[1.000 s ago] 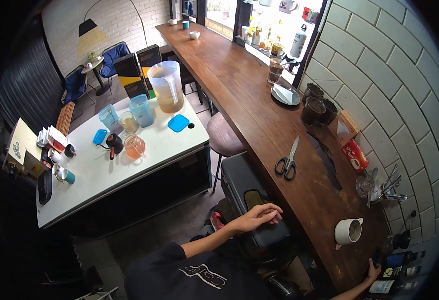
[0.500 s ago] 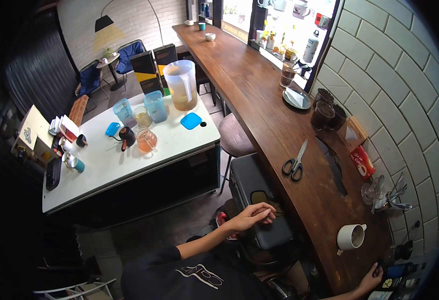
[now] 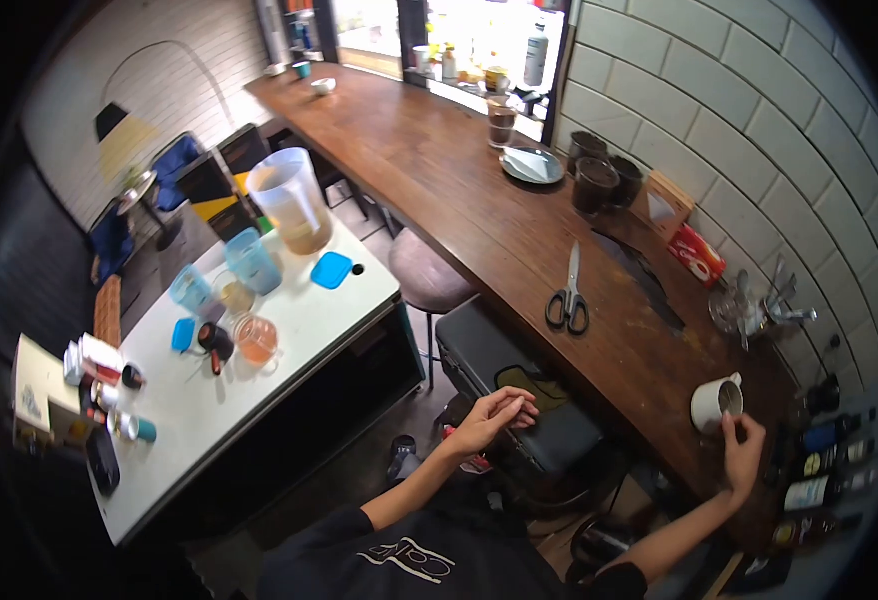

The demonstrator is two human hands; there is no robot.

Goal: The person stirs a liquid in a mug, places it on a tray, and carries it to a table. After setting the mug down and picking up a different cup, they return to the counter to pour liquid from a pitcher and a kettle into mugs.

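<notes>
My right hand (image 3: 744, 450) is at the near side of a white mug (image 3: 711, 405) on the wooden counter, its fingertips pinched together at the mug's rim; what they hold is too small to make out. My left hand (image 3: 497, 418) hangs in the air in front of the counter, above a dark grey case, with fingers bent loosely and somewhat apart, holding nothing. Black-handled scissors (image 3: 568, 300) lie on the counter beyond the mug, near a dark strip (image 3: 644, 278).
Along the tiled wall stand dark cups (image 3: 594, 185), a red box (image 3: 697, 256), a holder with spoons (image 3: 759, 312) and several bottles (image 3: 827, 462). To the left, a white table (image 3: 304, 330) bears pitchers. A stool (image 3: 424, 272) and the grey case (image 3: 489, 365) are below the counter.
My right hand has moved from the counter's near end by the bottles up to the mug. The view has turned, while my left hand stays in much the same pose.
</notes>
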